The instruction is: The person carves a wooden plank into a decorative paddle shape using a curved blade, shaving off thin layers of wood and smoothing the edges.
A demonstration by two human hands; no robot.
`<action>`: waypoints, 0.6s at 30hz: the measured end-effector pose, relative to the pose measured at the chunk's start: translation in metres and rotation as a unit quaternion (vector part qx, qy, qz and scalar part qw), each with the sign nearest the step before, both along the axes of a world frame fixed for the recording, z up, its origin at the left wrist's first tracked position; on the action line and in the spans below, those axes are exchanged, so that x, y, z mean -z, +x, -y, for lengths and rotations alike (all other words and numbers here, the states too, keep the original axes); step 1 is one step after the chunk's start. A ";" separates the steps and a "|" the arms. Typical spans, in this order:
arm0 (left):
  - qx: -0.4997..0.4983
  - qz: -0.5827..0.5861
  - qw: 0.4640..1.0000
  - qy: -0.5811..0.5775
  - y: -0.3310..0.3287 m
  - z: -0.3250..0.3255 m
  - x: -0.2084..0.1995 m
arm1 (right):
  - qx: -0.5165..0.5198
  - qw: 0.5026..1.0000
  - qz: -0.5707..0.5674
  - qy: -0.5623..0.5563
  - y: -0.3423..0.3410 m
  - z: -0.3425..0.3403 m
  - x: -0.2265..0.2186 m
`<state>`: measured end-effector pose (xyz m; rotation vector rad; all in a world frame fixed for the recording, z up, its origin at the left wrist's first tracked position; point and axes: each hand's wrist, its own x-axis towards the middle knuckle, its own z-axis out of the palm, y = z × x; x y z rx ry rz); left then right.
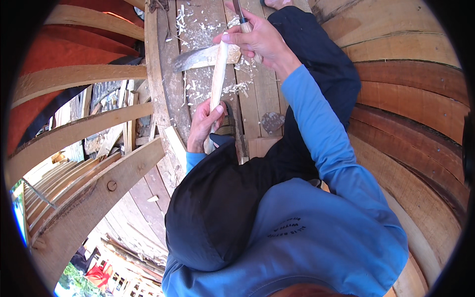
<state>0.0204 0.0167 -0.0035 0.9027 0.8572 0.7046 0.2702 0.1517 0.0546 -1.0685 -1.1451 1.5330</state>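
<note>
A long, pale whittled wooden stick (218,79) stands at a slant in front of me, its upper end tapered. My left hand (204,123) is closed round its lower part, thumb along the near face. In my right hand (262,42) is a wooden-handled blade (245,24), metal end pointing away from me; whether it is a knife or a chisel I cannot tell. The right thumb and fingertips also touch the stick's top. Behind the stick, a flat pale piece with a grey left end (198,58) lies on the planks among shavings (237,89).
Plank flooring (257,106) bears scattered chips and a greyish flat lump (272,122). Curved timber ribs (99,190) rise on the left, with loose wood beyond them. Curved side planks (405,94) wall the right. My bent legs (316,59) frame the work; one sandalled foot (226,123) is beside the left hand.
</note>
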 end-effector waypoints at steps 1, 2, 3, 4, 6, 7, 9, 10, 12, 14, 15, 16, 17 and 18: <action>0.001 -0.014 1.000 -0.001 0.000 0.000 0.000 | 0.013 0.999 -0.031 -0.010 0.000 -0.002 0.001; 0.012 -0.022 1.000 0.001 -0.001 -0.001 0.001 | 0.026 0.998 -0.062 -0.021 -0.001 -0.004 0.002; 0.024 -0.030 0.999 0.003 -0.002 -0.001 0.002 | 0.038 0.994 -0.093 -0.031 -0.001 -0.006 0.004; 0.036 -0.038 0.999 0.004 -0.003 0.000 0.003 | 0.057 0.990 -0.113 -0.058 0.000 -0.010 0.004; 0.018 0.012 1.000 -0.014 0.000 0.001 0.003 | 0.093 0.978 -0.152 -0.111 0.006 -0.018 0.005; 0.008 0.036 0.999 -0.023 0.001 0.003 0.001 | 0.092 0.986 -0.089 -0.108 0.008 -0.016 0.005; -0.006 0.046 0.998 -0.040 0.003 0.003 -0.004 | 0.087 0.991 0.037 -0.099 0.010 -0.011 0.004; -0.013 0.050 0.997 -0.049 0.005 0.003 -0.007 | 0.084 0.987 0.099 -0.095 0.009 -0.007 0.001; -0.030 -0.019 0.998 -0.047 0.007 0.002 -0.008 | 0.069 0.968 0.225 -0.084 0.000 0.008 -0.012; -0.054 -0.081 0.994 -0.049 0.013 -0.002 -0.002 | 0.025 0.955 0.288 -0.062 0.002 0.010 0.006; -0.065 -0.094 0.991 -0.073 0.012 -0.005 0.008 | 0.004 0.946 0.319 -0.051 0.002 0.013 0.021; -0.077 -0.105 0.987 -0.096 0.010 -0.007 0.023 | 0.006 0.936 0.352 0.015 0.002 0.017 0.042; -0.086 -0.115 0.982 -0.119 0.011 -0.010 0.034 | 0.015 0.918 0.388 0.080 0.003 0.021 0.064; -0.093 -0.139 0.975 -0.144 0.014 -0.015 0.035 | 0.003 0.910 0.402 0.105 0.007 0.021 0.090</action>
